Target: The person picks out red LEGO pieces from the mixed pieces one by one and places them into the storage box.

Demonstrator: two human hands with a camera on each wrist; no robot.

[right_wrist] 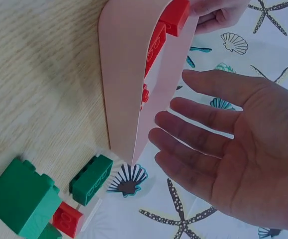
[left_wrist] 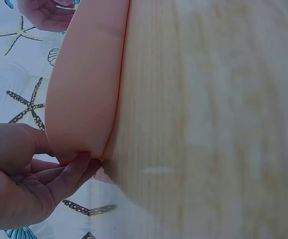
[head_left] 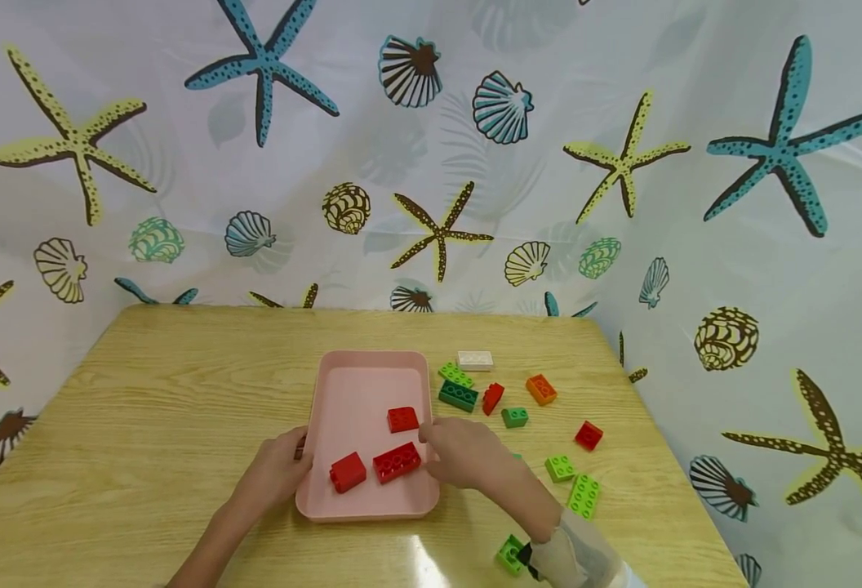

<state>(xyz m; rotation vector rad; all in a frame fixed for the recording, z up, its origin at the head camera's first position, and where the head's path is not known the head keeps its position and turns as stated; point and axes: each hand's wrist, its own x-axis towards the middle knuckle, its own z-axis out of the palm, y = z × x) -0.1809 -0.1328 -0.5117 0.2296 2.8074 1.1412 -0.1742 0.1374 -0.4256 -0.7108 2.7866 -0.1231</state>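
Pink tray [head_left: 361,384] on the worktop [head_left: 181,392], between both hands
Head: left hand [head_left: 278,469] at the tray's left edge, right hand [head_left: 464,453] at its right. Left wrist: thumb and fingers grip the tray. Right wrist: fingers [right_wrist: 198,130] spread wide beside it.

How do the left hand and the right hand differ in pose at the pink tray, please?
The left hand is at the left side of the pink tray, while the right hand is at its right side. The left hand grips the tray with bent fingers; the right hand's fingers are loosely extended, holding nothing. Both are bare.
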